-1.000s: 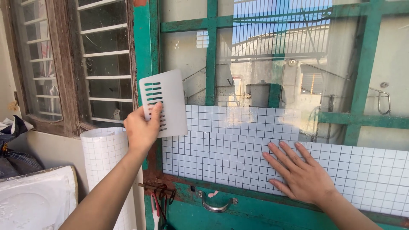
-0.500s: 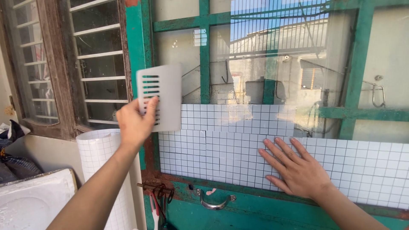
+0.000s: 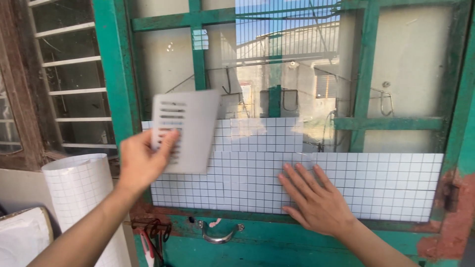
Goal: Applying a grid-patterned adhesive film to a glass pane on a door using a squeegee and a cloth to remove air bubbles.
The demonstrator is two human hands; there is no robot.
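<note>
White gridded roll standing upright at far left, below a louvred window in a brown frame. Just right of it, left hand raised in front of the green window frame, grip closed on a pale plastic scraper card with a row of slots near its left edge; thumb over the slotted part, card blurred, its lower edge over the upper left of the gridded film. Film lying across the lower glass panes, top edge stepped, higher in the middle pane than at right, a loose translucent stretch near the middle post. Right hand flat on the film at lower centre, fingers spread, grip open, holding nothing, only pressing. Metal pull handle on the green rail below, red-handled tool hanging near it, too small to tell its kind.

Judged from this: smoothing best done with the card's straight edge laid flat on the film at a shallow tilt, firm even pressure, strokes away from the pinning palm toward the free edges so trapped air gets pushed out rather than sealed in. Worth keeping the palm planted so the grid lines stay level with the frame. Overlapping passes, slow near the middle post where the film looks unstuck.
</note>
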